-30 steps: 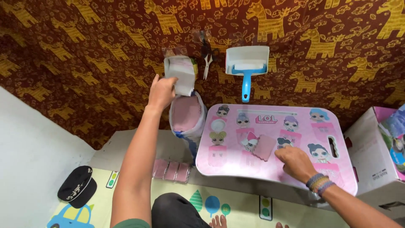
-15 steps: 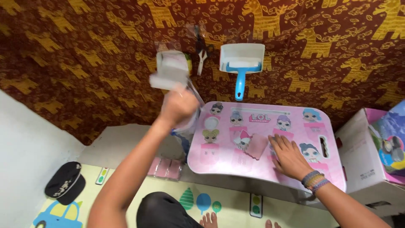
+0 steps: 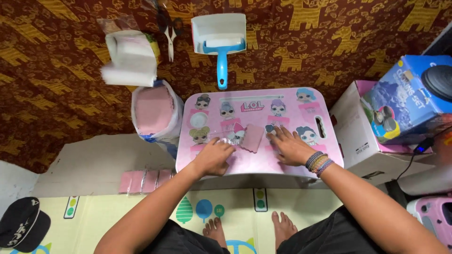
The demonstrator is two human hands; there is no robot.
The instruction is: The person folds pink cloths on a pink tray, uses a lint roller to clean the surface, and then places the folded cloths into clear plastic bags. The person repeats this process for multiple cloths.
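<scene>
A small pink scallop-edged pad (image 3: 252, 137) lies flat on the pink lap desk (image 3: 292, 101), near the middle of its near half, between the two hands. The left hand (image 3: 214, 157) rests on the desk just left of the pad, its fingers curled over a crinkled clear plastic wrapper (image 3: 227, 141) that touches the pad's left edge; it seems to pinch the wrapper, though the grip itself is hidden under the knuckles. The right hand (image 3: 291, 148) lies flat and open on the desk just right of the pad, fingers spread, holding nothing; bead bracelets (image 3: 318, 163) ring its wrist.

The desk top is printed with cartoon doll heads and has a slot handle (image 3: 321, 127) near its right edge. Just left of the desk stands an open plastic bag (image 3: 155, 113) filled with a stack of the same pink pads. Farther left and far from the person, a white paper-like bundle (image 3: 129, 59) looks blurred above the patterned brown and yellow cloth (image 3: 56, 84). Beyond the desk's far edge lie a blue-handled lint roller in its white holder (image 3: 219, 40) and a pair of scissors (image 3: 169, 33). A row of pink pads (image 3: 143, 181) lies on the grey sheet near the left side. A black cap (image 3: 21, 226) sits at the near left corner. To the right stand a white cardboard box (image 3: 358, 136) and a blue printed box (image 3: 405, 99). Bare feet (image 3: 249, 228) show on the play mat below.
</scene>
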